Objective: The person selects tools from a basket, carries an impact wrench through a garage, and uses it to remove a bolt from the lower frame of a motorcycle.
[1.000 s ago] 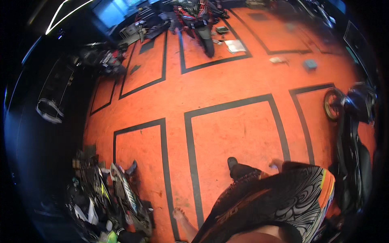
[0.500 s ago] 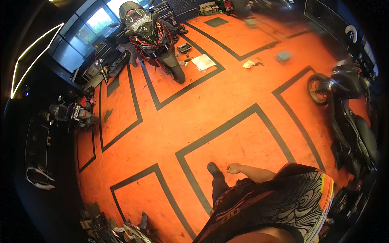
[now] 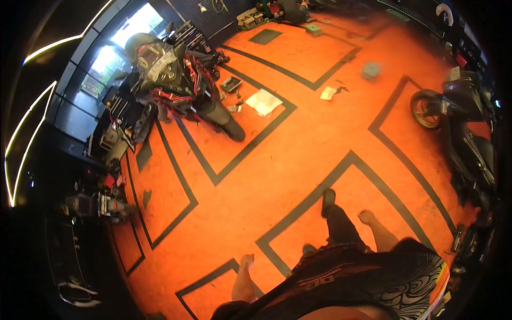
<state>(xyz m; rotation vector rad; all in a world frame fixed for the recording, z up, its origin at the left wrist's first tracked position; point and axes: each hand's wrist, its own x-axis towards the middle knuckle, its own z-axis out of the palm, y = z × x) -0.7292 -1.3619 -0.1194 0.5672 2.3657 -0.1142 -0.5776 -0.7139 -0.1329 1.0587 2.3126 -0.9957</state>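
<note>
Both hands hang over the orange floor [image 3: 298, 144], well apart from each other, and nothing can be seen in either of them. The left hand [image 3: 247, 261] is in front of the corner of a small black-lined bay [image 3: 205, 277]; its fingers look bunched, though it is too small to tell how narrow they are. The right hand [image 3: 367, 216] is over a larger black-lined bay [image 3: 301, 201], its fingers seemingly curled, but how tightly I cannot tell. Between the hands, one dark shoe [image 3: 329, 197] rests on the floor near the larger bay's far line, and a second shoe [image 3: 309, 249] shows beside the dark patterned shirt [image 3: 394, 266].

Ahead and to the left, a black-and-red motorcycle [image 3: 160, 66] stands with its tyre inside another marked bay. Near that tyre are a white sheet of paper [image 3: 263, 102] and a dark tray [image 3: 231, 84]; a smaller paper [image 3: 328, 93] lies farther right, and beyond it a blurred grey-green object [image 3: 370, 70]. A dark scooter [image 3: 464, 98] with a gold-rimmed wheel [image 3: 426, 110] stands at the right, and a second motorcycle [image 3: 113, 207] at the far left
</note>
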